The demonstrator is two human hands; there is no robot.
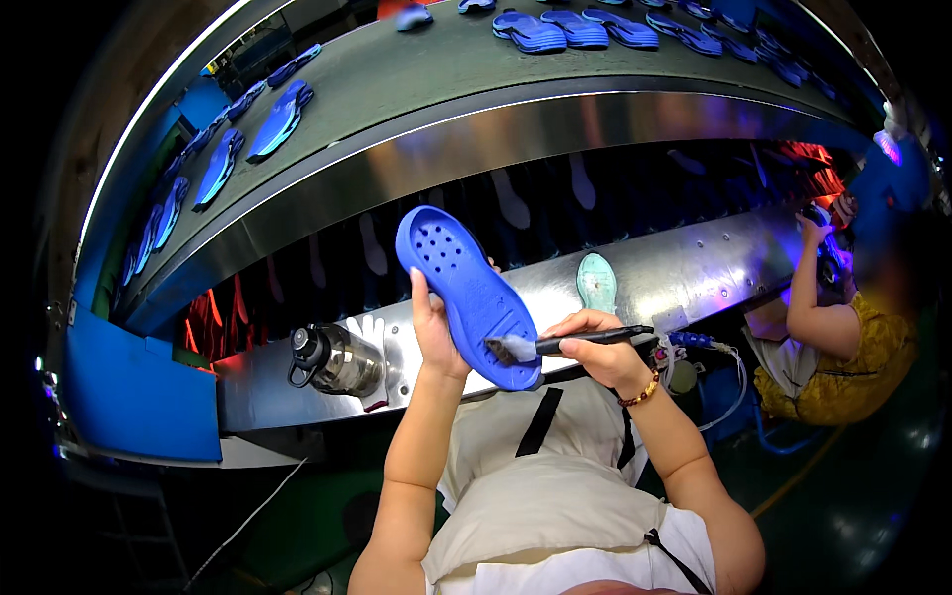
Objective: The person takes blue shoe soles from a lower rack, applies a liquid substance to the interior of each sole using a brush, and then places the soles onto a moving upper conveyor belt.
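A blue shoe sole (461, 283) with a cluster of small holes at one end is tilted up in front of me. My left hand (436, 332) grips it along its left edge, fingers hidden behind it. Between the fingers of my right hand (603, 355) is a brush (595, 339) with a dark handle. Its pale, dark-tipped bristles lie against the sole's lower part. Beyond my right hand, a pale green sole-shaped piece (597, 283) rests on the metal ledge (684, 258).
A dark-lidded clear bottle (337, 359) stands on the ledge at left, beside a white glove (369, 342). Behind, a green conveyor belt (397, 74) carries several blue soles (565, 30). At right another person (843, 337) sits working. A hose (739, 382) hangs below the ledge.
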